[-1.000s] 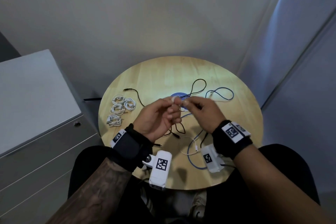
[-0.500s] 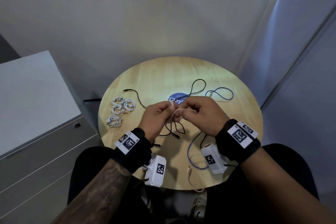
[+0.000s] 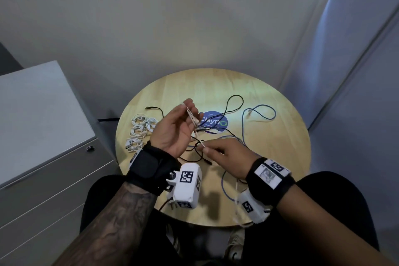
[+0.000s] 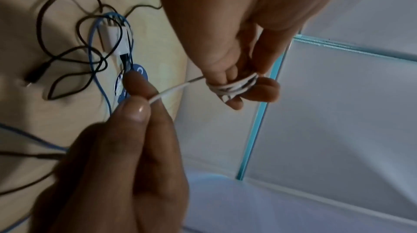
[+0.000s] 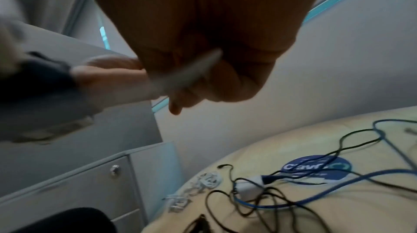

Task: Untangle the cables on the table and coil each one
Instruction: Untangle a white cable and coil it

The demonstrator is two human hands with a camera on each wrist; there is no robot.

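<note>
The right hand point(image 3: 226, 155) has dropped toward the table point(image 3: 280, 157) and drawn away from the left, pinching the white cable point(image 4: 171, 91) and pulling its free length taut, so I judge another turn is coming. The left hand point(image 3: 174, 131) has risen palm-up, fingers point(image 4: 266, 89) wrapped in several thin, glossy turns. Beyond lie tangled black point(image 3: 235, 101) and blue cables point(image 3: 259, 110), plus 4 white coils point(image 3: 140, 129) far left.

Right hand point(image 5: 203, 55) close overhead pinching a blurred white cable point(image 5: 189, 74), left hand point(image 5: 112, 74) just behind it, black cable point(image 5: 352, 140) and blue cable point(image 5: 338, 199) tangled over a round wooden table point(image 5: 293, 151), small white coils point(image 5: 198, 187) near its edge, grey drawer cabinet point(image 5: 79, 179) beside it.
</note>
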